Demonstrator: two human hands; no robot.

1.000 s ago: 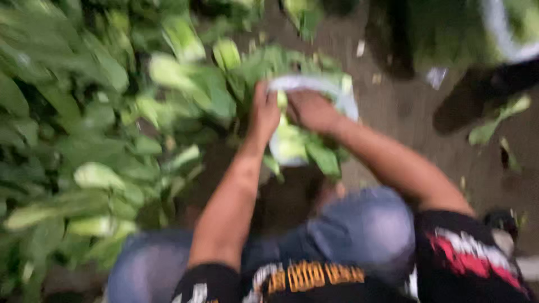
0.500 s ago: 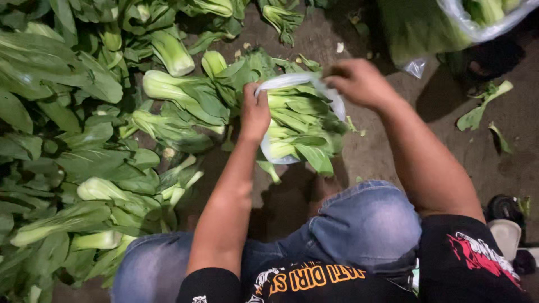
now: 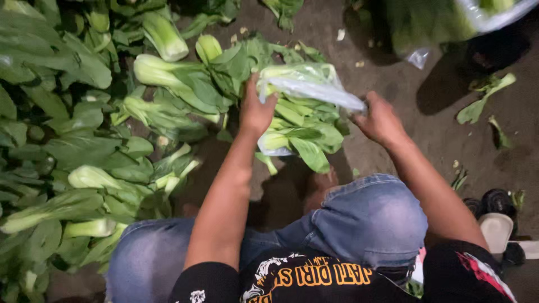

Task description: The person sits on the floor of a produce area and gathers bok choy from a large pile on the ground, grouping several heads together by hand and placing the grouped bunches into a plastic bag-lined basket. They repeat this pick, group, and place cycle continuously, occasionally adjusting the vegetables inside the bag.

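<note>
Gripping a clear plastic bag [image 3: 306, 90] of bok choy [image 3: 300, 132], left hand [image 3: 255, 109] and right hand [image 3: 382, 120] seemingly closed on its edges.

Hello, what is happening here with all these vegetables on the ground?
A person crouching on the ground holds a clear plastic bag open with both hands: the left hand grips one edge, the right hand the other. Bok choy sits in and under the bag, its leaves spilling out. A large pile of loose bok choy lies to the left on the dirt.
</note>
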